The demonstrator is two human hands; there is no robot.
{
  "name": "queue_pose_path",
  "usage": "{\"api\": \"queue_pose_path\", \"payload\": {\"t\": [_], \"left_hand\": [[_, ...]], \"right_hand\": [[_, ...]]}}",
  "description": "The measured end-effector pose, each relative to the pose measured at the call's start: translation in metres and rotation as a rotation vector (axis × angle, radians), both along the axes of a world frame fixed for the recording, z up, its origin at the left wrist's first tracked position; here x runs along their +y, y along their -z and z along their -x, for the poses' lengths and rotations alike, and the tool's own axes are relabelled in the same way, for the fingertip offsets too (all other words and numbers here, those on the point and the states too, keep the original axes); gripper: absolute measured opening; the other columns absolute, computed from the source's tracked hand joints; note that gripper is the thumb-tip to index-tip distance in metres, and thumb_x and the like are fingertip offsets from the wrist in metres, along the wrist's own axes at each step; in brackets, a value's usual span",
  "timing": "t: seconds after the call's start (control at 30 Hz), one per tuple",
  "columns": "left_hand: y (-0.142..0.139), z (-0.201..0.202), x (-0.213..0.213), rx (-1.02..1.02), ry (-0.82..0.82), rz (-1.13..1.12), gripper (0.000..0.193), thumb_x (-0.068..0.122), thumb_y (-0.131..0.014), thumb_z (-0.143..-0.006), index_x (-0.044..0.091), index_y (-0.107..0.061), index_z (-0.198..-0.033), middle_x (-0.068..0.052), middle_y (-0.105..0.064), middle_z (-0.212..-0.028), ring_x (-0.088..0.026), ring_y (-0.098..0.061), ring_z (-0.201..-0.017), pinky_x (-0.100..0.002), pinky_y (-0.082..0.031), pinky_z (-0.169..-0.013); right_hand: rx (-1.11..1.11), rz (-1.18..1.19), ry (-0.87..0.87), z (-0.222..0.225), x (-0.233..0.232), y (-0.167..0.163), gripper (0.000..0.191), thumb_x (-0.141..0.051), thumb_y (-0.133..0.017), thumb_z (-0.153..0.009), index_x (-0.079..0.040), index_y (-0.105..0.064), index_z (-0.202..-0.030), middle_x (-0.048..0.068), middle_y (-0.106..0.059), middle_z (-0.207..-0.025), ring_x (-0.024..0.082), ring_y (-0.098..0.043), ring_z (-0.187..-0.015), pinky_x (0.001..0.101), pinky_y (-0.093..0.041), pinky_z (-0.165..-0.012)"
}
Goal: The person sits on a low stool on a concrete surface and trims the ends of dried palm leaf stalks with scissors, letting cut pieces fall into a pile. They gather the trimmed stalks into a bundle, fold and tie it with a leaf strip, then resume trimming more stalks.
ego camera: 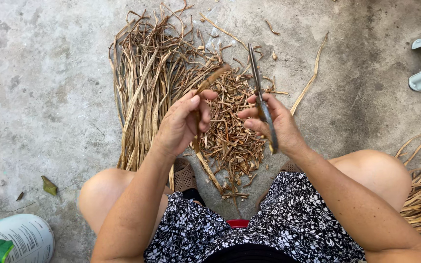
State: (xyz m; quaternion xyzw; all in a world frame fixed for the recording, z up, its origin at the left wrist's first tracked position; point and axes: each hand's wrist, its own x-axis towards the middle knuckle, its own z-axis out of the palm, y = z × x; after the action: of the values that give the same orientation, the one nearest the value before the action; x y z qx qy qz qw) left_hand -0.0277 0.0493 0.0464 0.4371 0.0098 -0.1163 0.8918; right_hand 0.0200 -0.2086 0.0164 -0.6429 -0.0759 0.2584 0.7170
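Two hands raised | left hand (pixel 183 122) fingers pinch dry stalk (pixel 205 86) taut for cutting | right hand (pixel 271 122) grips scissors (pixel 259 92), blades near-closed | offcut pile (pixel 230 136) below

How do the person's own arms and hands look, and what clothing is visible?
Both arms are bare to the frame's lower edge: no sleeves show. The left hand and right hand wear no gloves; I see no rings, watch or bracelets. The person wears a black garment with a small white flower print and brown perforated sandals.

Two hands (pixel 183 122), one pair of scissors (pixel 261 104), two fallen leaves (pixel 49 185)
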Motion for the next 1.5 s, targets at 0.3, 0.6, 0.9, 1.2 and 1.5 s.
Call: {"api": "queue_pose_path", "payload": {"t": [0.3,0.6,0.9,1.2,1.5], "left_hand": [[-0.02,-0.021,-0.036,-0.107,-0.014,0.398,0.027,0.021,-0.058,-0.11,0.001,-0.06,-0.129,-0.006,-0.069,-0.091,-0.015,-0.066,-0.081,-0.032,-0.055,-0.079],[0.012,-0.025,0.087,-0.349,-0.642,0.074,0.027,0.027,-0.054,-0.117,0.01,-0.058,-0.137,-0.007,-0.068,-0.101,-0.016,-0.063,-0.088,-0.033,-0.052,-0.078],[0.021,-0.029,0.13,-0.415,-0.712,-0.338,0.009,0.012,-0.06,-0.12,0.005,-0.064,-0.115,-0.006,-0.064,-0.108,-0.012,-0.058,-0.086,-0.027,-0.048,-0.073],[-0.042,-0.039,0.014,-0.138,-0.13,-0.811,0.066,0.011,-0.074,-0.098,0.002,-0.042,-0.155,-0.008,-0.06,-0.143,-0.006,-0.065,-0.104,-0.021,-0.056,-0.093],[-0.013,-0.007,0.055,-0.079,-0.076,-1.078,0.054,0.016,-0.074,-0.101,0.006,-0.056,-0.151,-0.004,-0.068,-0.132,-0.004,-0.062,-0.095,-0.022,-0.055,-0.087]], "right_hand": [[-0.007,-0.001,-0.274,0.027,0.043,0.019,0.061,-0.012,-0.086,-0.081,-0.009,-0.053,-0.133,0.01,-0.071,-0.1,0.014,-0.069,-0.093,0.0303,-0.06,-0.087],[-0.356,0.579,-0.331,0.018,0.0,0.054,0.054,-0.021,-0.085,-0.082,-0.016,-0.06,-0.13,0.006,-0.077,-0.101,0.018,-0.073,-0.094,0.0353,-0.056,-0.081],[-0.275,0.927,-0.146,-0.004,-0.091,0.042,0.031,-0.025,-0.082,-0.085,-0.019,-0.07,-0.114,0.006,-0.077,-0.099,0.024,-0.072,-0.091,0.046,-0.056,-0.078],[-0.119,0.313,0.672,-0.096,-0.198,0.044,0.019,-0.01,-0.071,-0.105,0.0,-0.062,-0.119,0.01,-0.075,-0.083,0.009,-0.062,-0.055,0.0216,-0.047,-0.044],[-0.069,0.587,0.866,-0.107,-0.205,0.09,0.031,-0.004,-0.077,-0.091,-0.004,-0.057,-0.114,0.004,-0.074,-0.083,0.015,-0.073,-0.055,0.0274,-0.052,-0.037]]}}
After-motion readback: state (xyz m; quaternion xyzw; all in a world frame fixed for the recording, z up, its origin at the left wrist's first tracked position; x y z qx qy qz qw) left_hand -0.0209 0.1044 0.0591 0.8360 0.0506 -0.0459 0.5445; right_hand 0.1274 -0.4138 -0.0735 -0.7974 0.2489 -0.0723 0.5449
